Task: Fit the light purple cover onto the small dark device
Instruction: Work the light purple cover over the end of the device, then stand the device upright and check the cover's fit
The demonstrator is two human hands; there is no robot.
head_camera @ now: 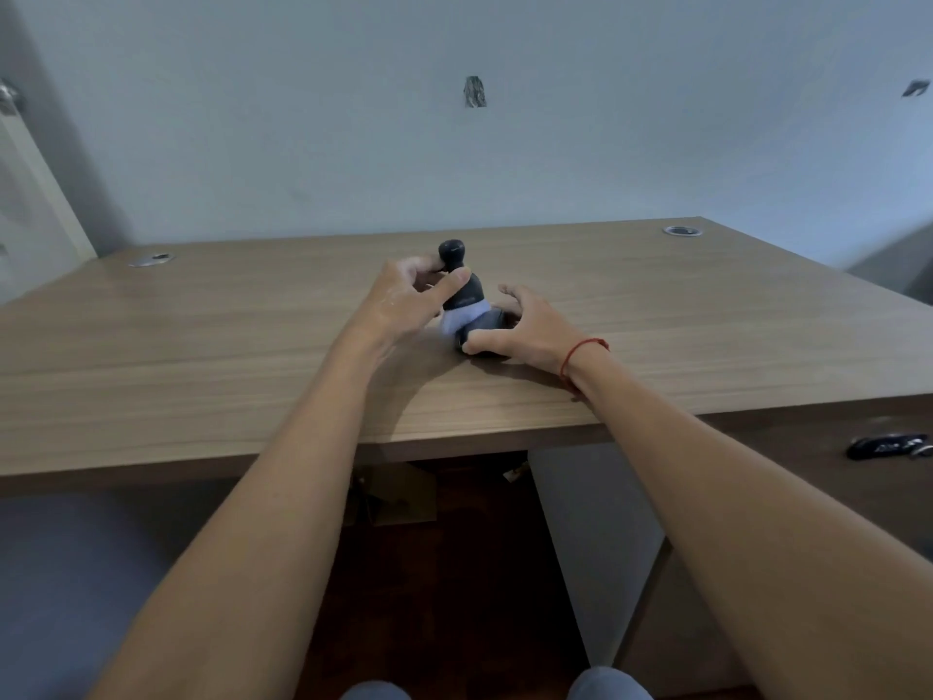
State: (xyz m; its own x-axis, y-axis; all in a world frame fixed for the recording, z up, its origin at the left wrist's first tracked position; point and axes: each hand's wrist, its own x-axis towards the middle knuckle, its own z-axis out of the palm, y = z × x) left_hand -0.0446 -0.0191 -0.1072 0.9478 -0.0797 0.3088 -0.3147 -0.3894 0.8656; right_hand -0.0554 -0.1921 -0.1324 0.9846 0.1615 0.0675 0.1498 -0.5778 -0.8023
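Note:
The small dark device (467,290) stands tilted on the wooden desk (252,346), with a round knob at its top. The light purple cover (462,318) is wrapped around its lower part, blurred. My left hand (404,300) grips the device's neck between thumb and fingers. My right hand (525,323) holds the dark base (487,328) against the desk, thumb in front, fingers curled behind. How far the cover sits on the device I cannot tell.
Two round cable grommets sit at the desk's far corners (151,259) (682,230). A wall stands right behind the desk. A dark object (888,446) lies on a lower surface at the right. A grey seat (75,573) is below left.

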